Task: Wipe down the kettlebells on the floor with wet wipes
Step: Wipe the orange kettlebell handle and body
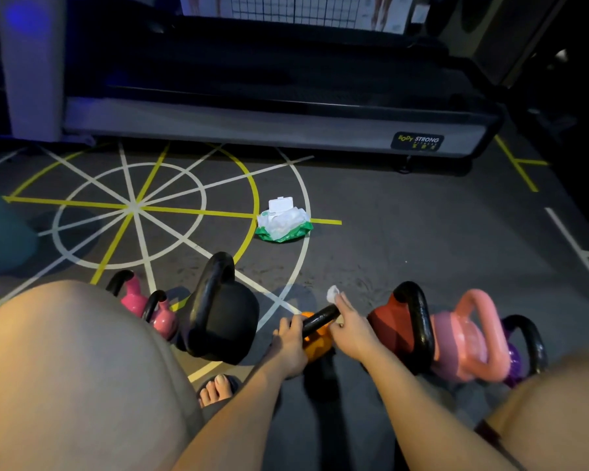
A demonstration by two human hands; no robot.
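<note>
Wipes pack [283, 222] lies open — white sheets bunched inside.

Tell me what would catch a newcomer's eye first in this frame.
Probably the two hands at the bottom centre: the left hand grips the black handle of an orange kettlebell while the right hand presses a wet wipe against it. Behind them, an open wipes pack lies on the floor.

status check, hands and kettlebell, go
Left hand gripping orange kettlebell's black handle. Right hand rubbing white wet wipe on it. Nothing in the way.
</note>
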